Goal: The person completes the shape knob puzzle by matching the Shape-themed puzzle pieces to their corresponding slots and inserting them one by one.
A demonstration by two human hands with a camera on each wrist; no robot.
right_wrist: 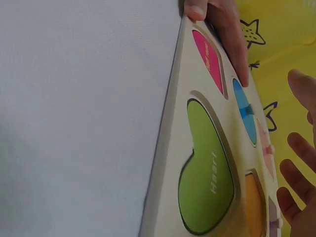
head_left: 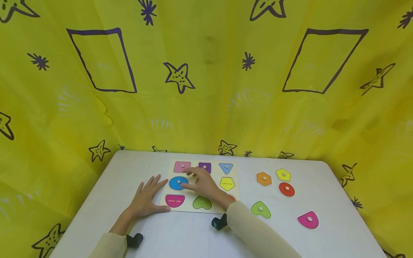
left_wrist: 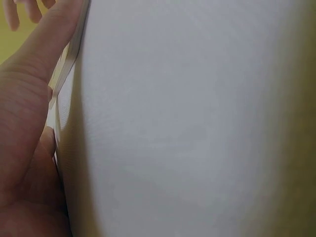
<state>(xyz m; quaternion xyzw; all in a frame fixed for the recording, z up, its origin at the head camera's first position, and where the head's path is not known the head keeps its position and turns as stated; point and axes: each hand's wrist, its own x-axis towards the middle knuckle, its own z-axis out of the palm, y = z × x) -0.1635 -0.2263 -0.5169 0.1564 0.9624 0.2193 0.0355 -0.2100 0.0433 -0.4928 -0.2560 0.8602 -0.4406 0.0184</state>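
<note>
We see the left hand [head_left: 146,197] flat, fingers straight, pressing the left edge of the puzzle board [head_left: 215,183], which lies mid-desk [head_left: 180,236]. Right hand [head_left: 203,182] hovers over the board w/ fingers spread, loosely open, holding nothing, fingertips near the blue circle [head_left: 176,183]. Loose pieces, e.g. green heart [head_left: 260,209], lie to the right.

Both hands [head_left: 146,197] flat — fingers [head_left: 190,171] spread

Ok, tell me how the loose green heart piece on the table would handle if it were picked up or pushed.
The green heart piece looks flat and rigid, so it probably stays stiff and slides on the white table rather than rolling. Its small central knob likely offers an easy pinch. It seems thin, so probably light.
</note>
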